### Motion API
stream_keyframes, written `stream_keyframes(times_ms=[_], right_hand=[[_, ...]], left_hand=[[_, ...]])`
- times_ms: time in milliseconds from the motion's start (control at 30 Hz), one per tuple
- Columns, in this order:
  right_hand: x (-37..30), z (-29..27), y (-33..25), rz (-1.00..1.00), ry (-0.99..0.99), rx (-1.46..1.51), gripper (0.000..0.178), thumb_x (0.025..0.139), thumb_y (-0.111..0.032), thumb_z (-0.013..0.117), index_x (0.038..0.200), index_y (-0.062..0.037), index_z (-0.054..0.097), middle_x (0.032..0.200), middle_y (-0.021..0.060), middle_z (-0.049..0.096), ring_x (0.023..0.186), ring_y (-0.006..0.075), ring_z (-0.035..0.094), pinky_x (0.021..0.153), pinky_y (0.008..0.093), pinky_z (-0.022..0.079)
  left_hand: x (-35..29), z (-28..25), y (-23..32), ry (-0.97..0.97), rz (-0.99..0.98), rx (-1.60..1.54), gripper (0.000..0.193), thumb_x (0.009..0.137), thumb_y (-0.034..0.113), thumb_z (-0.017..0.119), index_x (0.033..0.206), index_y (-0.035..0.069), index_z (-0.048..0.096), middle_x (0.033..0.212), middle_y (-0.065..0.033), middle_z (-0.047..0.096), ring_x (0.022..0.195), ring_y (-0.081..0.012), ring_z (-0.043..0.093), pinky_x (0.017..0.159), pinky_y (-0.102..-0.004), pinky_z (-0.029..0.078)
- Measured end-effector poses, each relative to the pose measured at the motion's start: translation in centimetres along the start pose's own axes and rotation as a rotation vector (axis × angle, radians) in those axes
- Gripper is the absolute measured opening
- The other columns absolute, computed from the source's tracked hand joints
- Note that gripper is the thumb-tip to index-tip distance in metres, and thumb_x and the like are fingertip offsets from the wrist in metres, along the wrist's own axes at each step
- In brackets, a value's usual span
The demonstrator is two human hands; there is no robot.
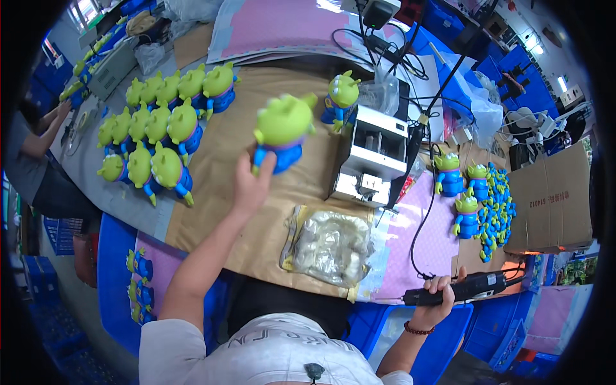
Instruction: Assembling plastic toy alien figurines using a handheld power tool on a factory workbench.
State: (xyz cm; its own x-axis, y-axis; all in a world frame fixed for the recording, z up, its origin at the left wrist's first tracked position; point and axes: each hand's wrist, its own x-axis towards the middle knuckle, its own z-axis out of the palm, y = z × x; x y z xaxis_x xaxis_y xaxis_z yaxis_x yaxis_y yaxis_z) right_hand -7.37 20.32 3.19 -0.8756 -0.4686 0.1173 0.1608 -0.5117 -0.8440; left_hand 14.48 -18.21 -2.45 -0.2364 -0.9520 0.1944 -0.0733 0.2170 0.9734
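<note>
My left hand [251,185] is closed on the lower part of a green-headed, blue-bodied alien toy figure [285,125], lifted over the brown paper on the table and slightly blurred. A black electric screwdriver [478,287] is in my right hand [435,303], at the table's front edge. Its thin bit points left, and cables run from its rear end. Beyond the held figure, another alien figure [342,96] stands beside a white-and-black machine [374,154]. A plastic-wrapped, hollowed pad [332,247] lies on the paper between my arms.
Rows of alien figures [151,125] fill the table's left side. At right, several figures [449,173] stand by a heap of blue parts [497,208] and a cardboard box [553,199]. A blue bin [110,282] sits below at left. Another person [45,154] works at far left.
</note>
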Motion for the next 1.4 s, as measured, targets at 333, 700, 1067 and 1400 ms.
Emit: stream_keyframes(times_ms=[333, 700, 1067, 1400], right_hand=[[0.7, -3.6, 0.7, 0.032, 0.24, -0.077, 0.068, 0.088, -0.007, 0.057, 0.149, -0.0062, 0.028, 0.075, 0.0062, 0.048, 0.064, 0.0147, 0.051, 0.064, 0.0312, 0.05], [1.5, -7.4, 1.3, 0.071, 0.271, -0.048, 0.07, 0.085, -0.008, 0.064, 0.146, -0.0059, 0.029, 0.075, 0.0067, 0.052, 0.065, 0.0173, 0.054, 0.065, 0.0358, 0.052], [0.8, -10.7, 2.4, 0.057, 0.29, 0.086, 0.085, 0.086, -0.008, 0.069, 0.153, -0.0118, 0.018, 0.087, 0.01, 0.058, 0.079, 0.0228, 0.061, 0.081, 0.0441, 0.052], [-3.3, -11.2, 2.6, 0.141, 0.339, 0.049, 0.076, 0.083, -0.004, 0.068, 0.145, -0.0131, 0.026, 0.089, 0.0124, 0.057, 0.082, 0.0256, 0.059, 0.086, 0.048, 0.048]], left_hand=[[14.6, 16.2, -11.6, 0.333, 0.129, 0.27, 0.04, 0.103, 0.035, 0.048, 0.114, -0.003, 0.047, 0.111, -0.0286, 0.058, 0.104, -0.0446, 0.057, 0.091, -0.0482, 0.043], [14.5, 19.2, -11.2, 0.46, 0.285, 0.272, 0.05, 0.102, 0.031, 0.05, 0.134, -0.006, 0.038, 0.133, -0.0279, 0.044, 0.124, -0.0397, 0.044, 0.107, -0.0469, 0.034], [-3.4, 41.2, 16.4, -0.907, 1.09, -0.279, 0.029, 0.083, 0.009, 0.071, 0.111, 0.007, 0.064, 0.101, -0.0134, 0.066, 0.096, -0.0299, 0.063, 0.084, -0.0416, 0.05], [-20.3, 64.3, 8.5, -1.469, 1.281, 0.966, 0.042, 0.097, 0.027, 0.053, 0.138, 0.034, 0.053, 0.146, -0.0096, 0.046, 0.14, -0.0335, 0.036, 0.103, -0.0661, 0.033]])
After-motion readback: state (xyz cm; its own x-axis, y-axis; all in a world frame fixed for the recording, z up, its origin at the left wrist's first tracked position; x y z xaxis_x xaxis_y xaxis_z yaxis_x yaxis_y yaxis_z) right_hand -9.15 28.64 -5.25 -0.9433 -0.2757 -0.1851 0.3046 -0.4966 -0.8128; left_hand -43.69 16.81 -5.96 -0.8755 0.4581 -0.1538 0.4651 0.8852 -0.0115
